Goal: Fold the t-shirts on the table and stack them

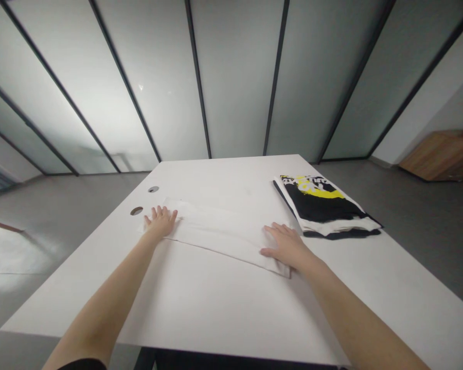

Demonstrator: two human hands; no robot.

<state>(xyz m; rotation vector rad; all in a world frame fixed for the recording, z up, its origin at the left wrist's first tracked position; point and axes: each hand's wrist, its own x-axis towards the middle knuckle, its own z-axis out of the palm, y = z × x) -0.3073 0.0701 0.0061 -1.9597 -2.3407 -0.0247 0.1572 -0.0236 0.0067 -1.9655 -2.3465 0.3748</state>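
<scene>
Lying flat on the white counter (216, 308): one folded white cloth (219, 228), a long strip running from the left hand (161, 222) to the right hand (287, 246), its right end nearer. Left hand: open, palm down, fingers spread, on the cloth's left end; the corner beneath is hidden. Right hand: open, palm down, fingers apart, on the right end, part of which it covers. Far edge of cloth: hard to make out, white on white; near edge: a thin, clear line. To the right, just beyond the right hand: one stack of folded garments (327, 208), black and white layers, top piece black with yellow and white print; lettering unreadable, number of layers uncertain. At far left of counter: two round holes (153, 189), contents not discernible. Behind: frosted panels (235, 77), dark-framed, cut off above. Far right: wooden cabinet (440, 154), cropped by the picture's edge. Near left: black sleeve (83, 364), only its rim showing.
</scene>
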